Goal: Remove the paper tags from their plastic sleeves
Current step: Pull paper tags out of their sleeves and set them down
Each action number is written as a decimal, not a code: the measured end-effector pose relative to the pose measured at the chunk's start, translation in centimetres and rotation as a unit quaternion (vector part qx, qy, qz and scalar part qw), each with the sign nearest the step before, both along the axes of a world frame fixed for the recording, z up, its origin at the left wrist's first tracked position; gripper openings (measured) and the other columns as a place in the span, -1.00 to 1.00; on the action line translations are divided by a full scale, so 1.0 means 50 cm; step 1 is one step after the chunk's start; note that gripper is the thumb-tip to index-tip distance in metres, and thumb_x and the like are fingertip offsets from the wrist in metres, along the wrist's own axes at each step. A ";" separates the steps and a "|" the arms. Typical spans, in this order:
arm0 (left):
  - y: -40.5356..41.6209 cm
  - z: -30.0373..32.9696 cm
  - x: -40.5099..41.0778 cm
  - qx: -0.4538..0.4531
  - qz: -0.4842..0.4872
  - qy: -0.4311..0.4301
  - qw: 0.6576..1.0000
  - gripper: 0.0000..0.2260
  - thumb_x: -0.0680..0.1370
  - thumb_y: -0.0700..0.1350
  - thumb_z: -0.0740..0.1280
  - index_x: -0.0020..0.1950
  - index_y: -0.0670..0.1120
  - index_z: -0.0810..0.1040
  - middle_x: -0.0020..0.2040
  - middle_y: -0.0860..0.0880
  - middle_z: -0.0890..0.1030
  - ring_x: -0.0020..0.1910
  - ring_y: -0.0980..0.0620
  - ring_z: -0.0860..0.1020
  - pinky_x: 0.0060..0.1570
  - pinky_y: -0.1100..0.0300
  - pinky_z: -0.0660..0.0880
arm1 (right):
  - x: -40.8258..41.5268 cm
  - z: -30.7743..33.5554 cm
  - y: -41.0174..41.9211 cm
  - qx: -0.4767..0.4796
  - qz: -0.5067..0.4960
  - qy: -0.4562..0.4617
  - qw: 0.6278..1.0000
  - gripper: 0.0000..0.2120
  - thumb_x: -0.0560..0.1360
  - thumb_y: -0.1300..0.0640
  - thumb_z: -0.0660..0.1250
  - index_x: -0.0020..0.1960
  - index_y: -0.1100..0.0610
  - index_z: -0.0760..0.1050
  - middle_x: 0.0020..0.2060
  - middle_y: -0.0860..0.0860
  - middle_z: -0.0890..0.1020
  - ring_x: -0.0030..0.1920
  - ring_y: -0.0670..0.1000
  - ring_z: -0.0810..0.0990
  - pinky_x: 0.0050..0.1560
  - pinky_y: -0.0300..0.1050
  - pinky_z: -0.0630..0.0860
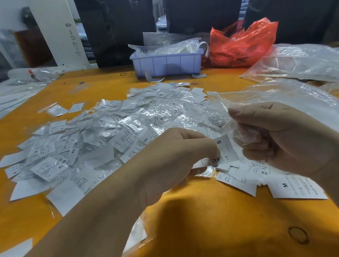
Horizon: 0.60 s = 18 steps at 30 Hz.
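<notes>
My left hand (173,160) pinches a white paper tag marked S (225,149) at its lower end, just above the orange table (201,222). My right hand (281,138) is curled round a crumpled clear plastic sleeve (245,136), right of the tag. The tag stands bare between both hands; whether it still touches the sleeve is unclear. A broad heap of sleeved tags (108,132) covers the table's middle and left. Bare paper tags marked XS and M (285,184) lie under my right hand.
A lilac plastic bin (167,65) holding plastic bags stands at the back centre, with a red plastic bag (243,43) to its right. Large clear plastic bags (300,65) lie along the right side. A rubber band (298,234) lies at the front right.
</notes>
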<state>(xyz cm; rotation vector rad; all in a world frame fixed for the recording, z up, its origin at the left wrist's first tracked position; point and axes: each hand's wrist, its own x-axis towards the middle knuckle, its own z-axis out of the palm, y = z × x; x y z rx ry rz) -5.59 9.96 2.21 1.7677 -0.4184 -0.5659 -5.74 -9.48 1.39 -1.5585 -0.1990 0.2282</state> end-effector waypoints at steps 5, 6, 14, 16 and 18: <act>-0.002 -0.003 0.002 0.023 0.010 -0.018 1.000 -0.84 0.33 -0.04 0.36 -0.44 -0.03 0.59 -0.43 -0.05 0.39 -0.51 0.03 0.25 -0.47 0.26 0.14 | 0.001 -0.002 -0.002 0.007 -0.004 0.002 1.000 -0.64 0.32 -0.04 0.40 -0.50 0.12 0.36 -0.53 0.01 0.22 -0.50 -0.04 0.08 -0.54 -0.28 0.10; -0.003 -0.002 0.001 0.019 0.010 -0.014 1.000 -0.84 0.33 -0.05 0.37 -0.45 -0.03 0.59 -0.44 -0.04 0.39 -0.52 0.03 0.25 -0.48 0.26 0.14 | 0.002 -0.002 -0.002 0.006 -0.003 0.002 1.000 -0.64 0.33 -0.03 0.40 -0.49 0.12 0.36 -0.53 0.01 0.23 -0.51 -0.04 0.08 -0.54 -0.28 0.09; -0.002 -0.001 0.002 -0.027 -0.001 0.017 0.999 -0.70 0.53 -0.28 0.29 -0.41 -0.13 0.53 -0.58 0.12 0.47 -0.65 0.27 0.40 -0.60 0.49 0.29 | 0.000 -0.002 0.002 -0.005 0.023 0.001 1.000 -0.64 0.36 0.00 0.38 -0.50 0.13 0.34 -0.54 -0.01 0.25 -0.50 -0.04 0.09 -0.55 -0.25 0.08; -0.003 0.002 0.000 -0.037 -0.002 0.025 0.999 -0.71 0.53 -0.30 0.28 -0.39 -0.15 0.53 -0.58 0.11 0.47 -0.65 0.28 0.41 -0.60 0.50 0.30 | 0.000 -0.001 0.002 -0.008 0.030 0.001 1.000 -0.65 0.37 0.01 0.37 -0.50 0.11 0.36 -0.54 -0.02 0.27 -0.51 -0.04 0.09 -0.55 -0.25 0.08; -0.003 0.003 -0.001 -0.043 -0.003 0.029 0.999 -0.72 0.54 -0.30 0.27 -0.38 -0.16 0.52 -0.58 0.11 0.47 -0.64 0.29 0.41 -0.61 0.51 0.30 | 0.000 -0.002 0.004 -0.009 0.035 0.002 0.999 -0.66 0.37 0.01 0.38 -0.49 0.11 0.37 -0.54 -0.02 0.29 -0.51 -0.04 0.11 -0.55 -0.26 0.10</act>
